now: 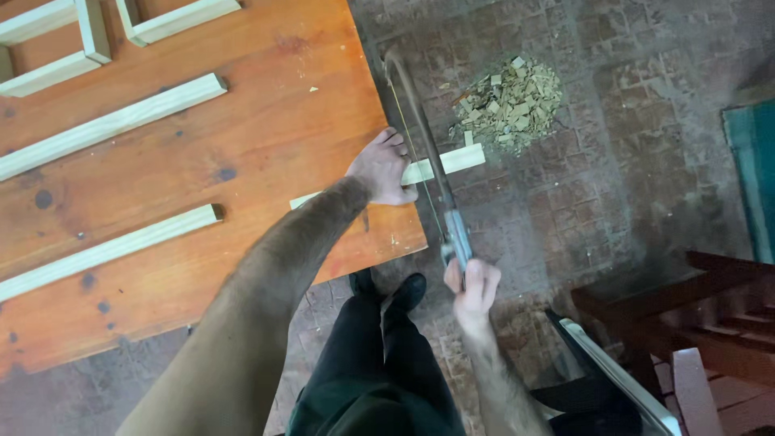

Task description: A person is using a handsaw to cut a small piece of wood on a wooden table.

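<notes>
- Left hand (382,168) lay flat, palm down, on a pale wood strip (440,164) at the right edge of the worktop (266,121), likely pinning it so it would not shift
- Strip overhung the worktop edge; free end stuck out over the brick floor (630,161), probably so the cut fell clear of the worktop
- Right hand (474,287) was clenched round the handle of a hacksaw (432,173), below and off the worktop corner
- Saw frame ran away from the person and crossed the strip just beside the left hand's fingers, just outside the worktop edge
- Pile of wood offcuts (510,103) sat on the floor just beyond the strip's free end
- More pale strips (113,123) lay well apart on the worktop to the left; small wood frames (56,40) at the top left corner
- Person's dark shoes (387,288) stood at the worktop corner, between the two arms
- Open floor lay along the saw's line; dark wooden bench (686,299) and a white-edged chair (613,371) crowded the lower right, near the right elbow
</notes>
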